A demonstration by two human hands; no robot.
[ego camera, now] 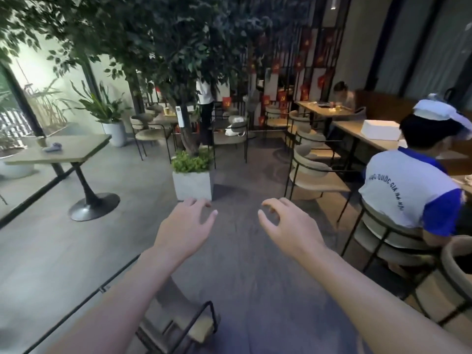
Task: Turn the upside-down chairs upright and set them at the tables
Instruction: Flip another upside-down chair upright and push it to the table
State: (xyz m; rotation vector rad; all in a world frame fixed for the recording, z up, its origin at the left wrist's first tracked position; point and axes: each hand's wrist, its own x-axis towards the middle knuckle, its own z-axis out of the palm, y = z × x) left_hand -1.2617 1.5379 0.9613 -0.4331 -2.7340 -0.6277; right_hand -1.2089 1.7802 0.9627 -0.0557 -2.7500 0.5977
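My left hand [185,226] and my right hand [286,223] are stretched out side by side over the grey floor, fingers apart and curled, holding nothing. Below my left forearm lies a chair [184,320] with a black metal frame and beige seat, low at the bottom edge and partly hidden by my arm; its exact pose is unclear. A square wooden table [76,149] on a round metal foot stands at the left. Upright beige chairs [314,172] line the long table [357,135] at the right.
A concrete planter [192,183] with a tree stands straight ahead. A seated person in a white and blue shirt [408,192] occupies a chair at the right. Another person sits at the far table, one stands behind the tree. A white box [380,130] lies on the long table.
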